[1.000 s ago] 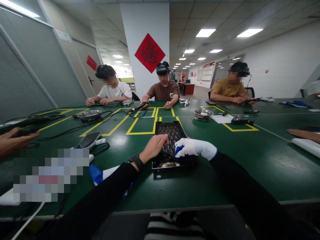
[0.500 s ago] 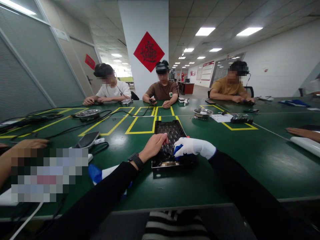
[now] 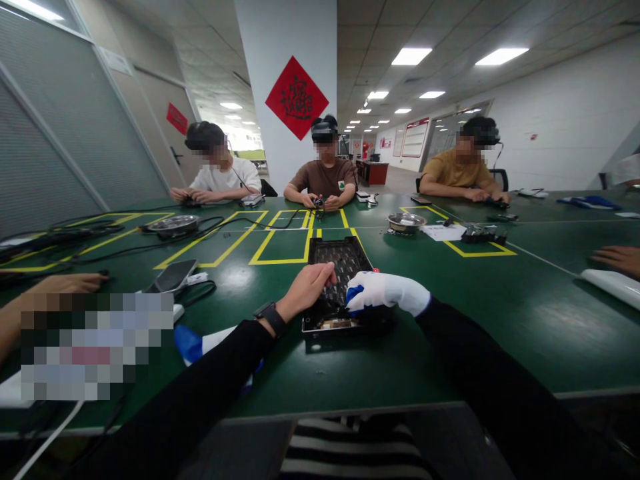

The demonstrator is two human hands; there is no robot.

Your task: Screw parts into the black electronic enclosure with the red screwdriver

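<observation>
A black open case (image 3: pixel 343 259) with a patterned inner floor lies on the green table in front of me. Along its near end runs a pale strip with small parts (image 3: pixel 339 324). My left hand (image 3: pixel 311 287), bare, with a black watch (image 3: pixel 271 319) at the wrist, rests over the case's left side; its fingers are closed and what they hold is hidden. A white and blue glove covers my right hand (image 3: pixel 383 292), which is closed over the case's right side. Its fingertips reach inside, and whatever they grip cannot be made out. A small red spot (image 3: pixel 376 270) shows just beyond this glove.
A loose white and blue glove (image 3: pixel 193 345) lies by my left forearm. Metal bowls (image 3: pixel 406 223) and black parts (image 3: pixel 481 234) sit farther off. Cables (image 3: pixel 220 224) cross the left side. Co-workers sit opposite; other people's hands (image 3: pixel 67 290) show at both sides.
My hands stay nearly in place at the case, while the view shifts slightly. Across the table, the middle co-worker's hands have come together. The hand at the far right has drawn back.
</observation>
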